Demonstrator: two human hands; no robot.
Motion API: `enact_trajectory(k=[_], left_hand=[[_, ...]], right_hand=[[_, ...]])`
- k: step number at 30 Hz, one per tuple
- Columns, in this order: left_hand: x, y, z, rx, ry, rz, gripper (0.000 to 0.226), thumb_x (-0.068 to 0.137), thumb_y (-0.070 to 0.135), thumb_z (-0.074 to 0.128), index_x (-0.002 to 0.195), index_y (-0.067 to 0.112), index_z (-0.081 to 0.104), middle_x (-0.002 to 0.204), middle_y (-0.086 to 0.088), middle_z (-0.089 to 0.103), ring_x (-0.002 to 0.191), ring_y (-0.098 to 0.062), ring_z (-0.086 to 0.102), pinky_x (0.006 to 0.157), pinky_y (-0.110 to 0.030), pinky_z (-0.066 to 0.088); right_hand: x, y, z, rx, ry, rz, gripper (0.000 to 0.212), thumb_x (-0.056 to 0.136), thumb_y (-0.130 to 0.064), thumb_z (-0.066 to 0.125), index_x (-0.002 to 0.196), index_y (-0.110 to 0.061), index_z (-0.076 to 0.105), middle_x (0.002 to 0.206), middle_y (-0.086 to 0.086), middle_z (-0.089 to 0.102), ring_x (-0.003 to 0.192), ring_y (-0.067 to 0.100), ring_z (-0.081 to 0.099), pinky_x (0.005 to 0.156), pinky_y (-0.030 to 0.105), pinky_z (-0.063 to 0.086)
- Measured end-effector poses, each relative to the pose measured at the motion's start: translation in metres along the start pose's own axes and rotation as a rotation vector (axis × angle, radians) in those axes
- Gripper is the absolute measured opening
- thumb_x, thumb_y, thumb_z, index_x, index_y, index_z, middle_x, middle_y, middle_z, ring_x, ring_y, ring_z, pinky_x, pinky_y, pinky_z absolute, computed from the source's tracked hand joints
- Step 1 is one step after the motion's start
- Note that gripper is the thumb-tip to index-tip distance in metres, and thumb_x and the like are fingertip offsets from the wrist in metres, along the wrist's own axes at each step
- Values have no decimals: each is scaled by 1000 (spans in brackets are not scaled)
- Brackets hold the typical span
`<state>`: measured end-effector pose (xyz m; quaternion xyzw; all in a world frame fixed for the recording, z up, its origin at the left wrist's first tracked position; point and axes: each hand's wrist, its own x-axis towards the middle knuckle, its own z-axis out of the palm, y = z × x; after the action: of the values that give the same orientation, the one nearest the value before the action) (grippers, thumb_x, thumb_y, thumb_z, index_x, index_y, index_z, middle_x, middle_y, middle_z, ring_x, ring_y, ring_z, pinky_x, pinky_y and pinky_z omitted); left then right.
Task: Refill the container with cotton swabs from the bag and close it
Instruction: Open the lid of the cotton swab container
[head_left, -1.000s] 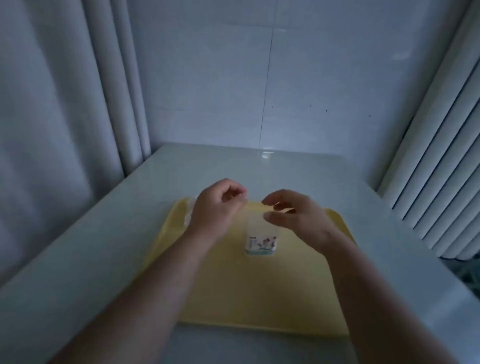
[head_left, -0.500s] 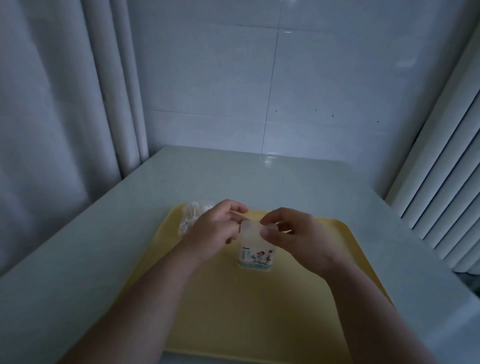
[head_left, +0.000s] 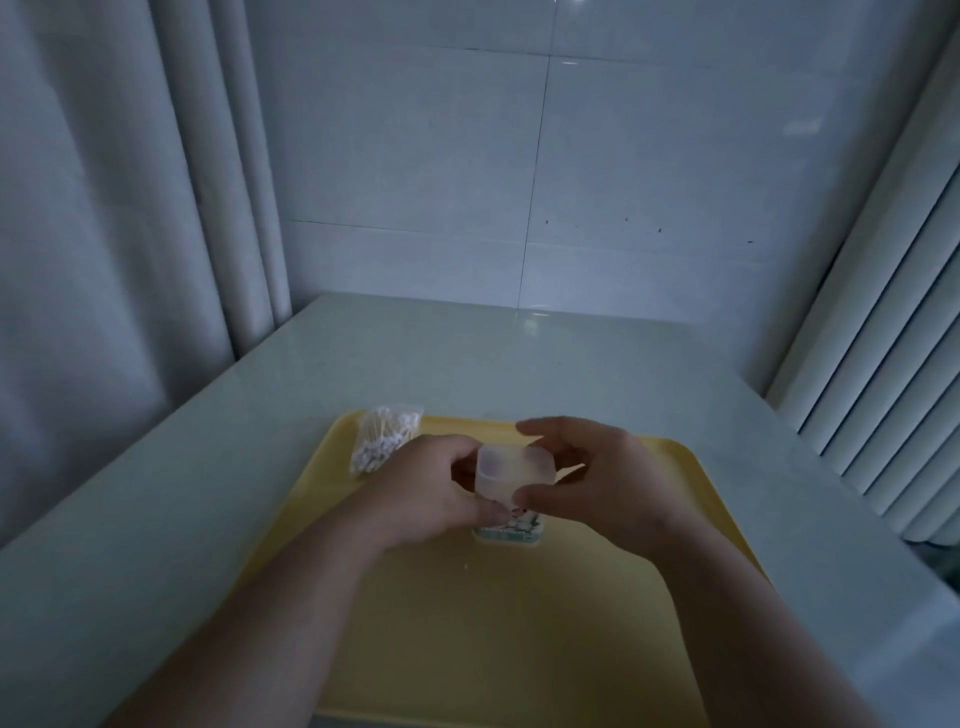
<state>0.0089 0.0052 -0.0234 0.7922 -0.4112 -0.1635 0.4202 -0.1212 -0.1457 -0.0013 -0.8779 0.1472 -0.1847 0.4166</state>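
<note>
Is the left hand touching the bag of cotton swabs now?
Apart. The head view shows bare yellow tray between the left hand and the bag of cotton swabs; the hand grips the container instead.

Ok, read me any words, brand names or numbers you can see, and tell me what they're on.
None can be read.
Small translucent plastic container: the printed label near its base has a teal picture, too blurred and mostly hidden by the hands.
Clear bag of cotton swabs: no print visible.
Yellow plastic tray: plain.
</note>
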Motion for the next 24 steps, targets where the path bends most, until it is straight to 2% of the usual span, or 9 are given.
enact_trajectory(k=[5,9,12,15,19,21,24], left_hand=[[-1,0,-1,-5,-19,14,39,63,29,89,98,27,71,90,15,75,83,4,68,76,-22,55],[0,0,-1,10,-17,19,37,63,29,89,96,27,72,88,15,75,82,2,69,78,-28,57],[0,-1,-1,-8,-21,10,36,61,27,89,94,27,73,87,14,76,83,-1,70,80,-32,57],[0,0,-1,-28,-34,4,34,62,25,90,92,26,74,87,13,76,82,-2,70,79,-30,56],[-2,0,-1,-42,-47,-26,35,62,23,90,92,29,73,86,17,75,81,3,69,74,-18,53],[-1,0,0,-53,-52,-35,36,61,23,90,93,28,73,89,15,76,86,0,70,83,-24,55],[0,-1,-1,-77,-60,-61,37,60,27,91,92,29,73,92,13,76,89,-4,71,90,-33,56]], right_hand=[[0,0,0,-26,3,30,43,61,-24,88,101,-32,75,88,-15,73,74,-3,68,67,12,54],[-1,0,-1,-39,-1,39,44,62,-25,87,104,-30,74,87,-19,73,72,-4,68,62,6,49],[0,0,-1,-77,-3,43,46,62,-30,86,106,-32,73,86,-19,74,74,-6,68,66,9,53],[1,2,-1,-79,-7,51,44,63,-32,86,105,-34,73,84,-18,74,73,-7,68,67,12,55],[5,5,-5,21,30,9,16,78,-30,75,93,-29,77,68,-14,74,62,-6,65,53,11,47],[7,4,-5,71,28,20,11,82,-30,72,90,-26,78,69,-6,75,66,3,70,58,16,52],[9,6,0,200,57,94,27,86,-36,66,88,-11,76,79,9,76,75,21,74,75,37,61]])
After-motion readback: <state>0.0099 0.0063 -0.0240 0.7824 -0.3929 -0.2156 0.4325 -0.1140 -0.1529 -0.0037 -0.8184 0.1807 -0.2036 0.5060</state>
